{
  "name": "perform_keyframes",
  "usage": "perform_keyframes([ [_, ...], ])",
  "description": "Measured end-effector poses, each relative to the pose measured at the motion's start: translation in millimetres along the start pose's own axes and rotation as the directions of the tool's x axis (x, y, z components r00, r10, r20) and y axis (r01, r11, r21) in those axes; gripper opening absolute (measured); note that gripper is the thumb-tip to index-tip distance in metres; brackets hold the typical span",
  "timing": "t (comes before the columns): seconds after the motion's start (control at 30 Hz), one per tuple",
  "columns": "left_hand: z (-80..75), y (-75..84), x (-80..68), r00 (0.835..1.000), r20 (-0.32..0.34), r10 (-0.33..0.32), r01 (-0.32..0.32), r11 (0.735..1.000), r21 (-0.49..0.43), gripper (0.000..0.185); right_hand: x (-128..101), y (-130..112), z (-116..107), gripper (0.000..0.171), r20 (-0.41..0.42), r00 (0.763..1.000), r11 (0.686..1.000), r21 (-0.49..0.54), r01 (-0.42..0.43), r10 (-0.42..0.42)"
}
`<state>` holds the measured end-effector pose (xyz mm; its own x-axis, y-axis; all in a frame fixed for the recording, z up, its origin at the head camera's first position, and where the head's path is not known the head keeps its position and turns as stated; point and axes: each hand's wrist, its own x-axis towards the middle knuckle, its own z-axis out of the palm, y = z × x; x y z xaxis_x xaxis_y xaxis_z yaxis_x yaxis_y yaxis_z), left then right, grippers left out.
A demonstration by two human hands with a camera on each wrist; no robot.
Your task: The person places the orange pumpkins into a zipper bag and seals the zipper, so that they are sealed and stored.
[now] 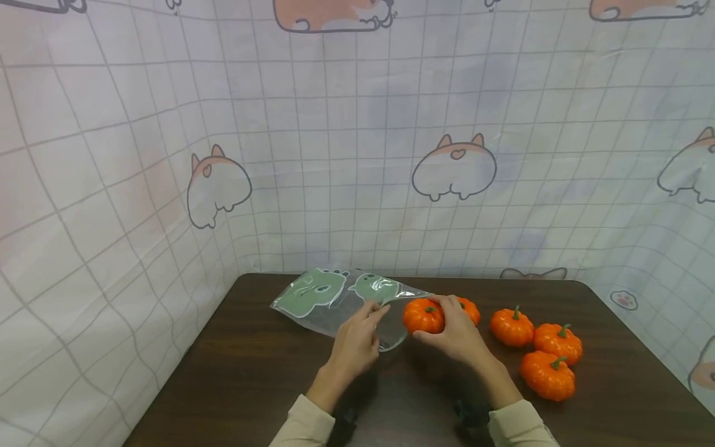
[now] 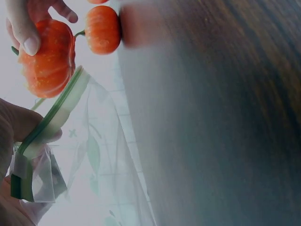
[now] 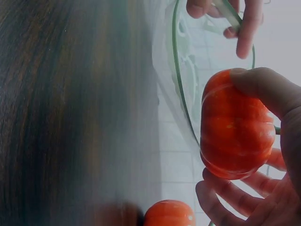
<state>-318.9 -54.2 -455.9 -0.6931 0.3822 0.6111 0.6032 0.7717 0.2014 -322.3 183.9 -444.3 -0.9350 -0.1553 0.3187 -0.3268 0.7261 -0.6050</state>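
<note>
Right hand (image 1: 455, 335) grips a pumpkin (image 1: 423, 315) at the bag (image 1: 335, 301) mouth, left hand (image 1: 357, 341) pinching its rim. Another pumpkin (image 1: 469, 309) sits just behind; three more (image 1: 544, 351) wait right.

Two bare hands are visible, the left hand (image 1: 357, 344) and the right hand (image 1: 455, 335). No rings, gloves or watches are visible on them. Each forearm is covered by a long sleeve (image 1: 304, 425) of plain cream or light beige fabric ending at the wrist. A dark object, possibly a camera mount strap (image 1: 472, 413), sits under each wrist; detail is too dim to confirm. Fingernails (image 2: 31, 45) are short and unpainted.
</note>
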Motion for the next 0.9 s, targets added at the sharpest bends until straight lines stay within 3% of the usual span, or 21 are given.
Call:
perform_keyframes([
  [0.13,-2.3,-0.4,1.4,1.0,0.009,0.001,-0.001,1.0,-0.023,0.064,0,-4,1,0.082,-0.002,1.0,1.0,-0.008,0.009,-0.009],
  [0.37,-2.7,-2.2,1.8,0.999,-0.03,0.038,-0.04,0.997,-0.067,0.066,-2,-8,7,0.084,-0.005,0.999,0.999,0.03,0.043,-0.043],
  [0.6,-1.4,-3.5,2.1,0.995,-0.051,0.084,-0.089,0.991,-0.104,0.065,-4,-14,13,0.085,0.012,1.0,0.997,0.072,0.014,-0.015],
  [0.9,-0.8,-1.0,1.3,0.996,-0.04,0.077,-0.082,0.988,-0.13,0.062,-2,-14,19,0.081,-0.009,1.0,0.999,0.04,-0.023,0.024],
])
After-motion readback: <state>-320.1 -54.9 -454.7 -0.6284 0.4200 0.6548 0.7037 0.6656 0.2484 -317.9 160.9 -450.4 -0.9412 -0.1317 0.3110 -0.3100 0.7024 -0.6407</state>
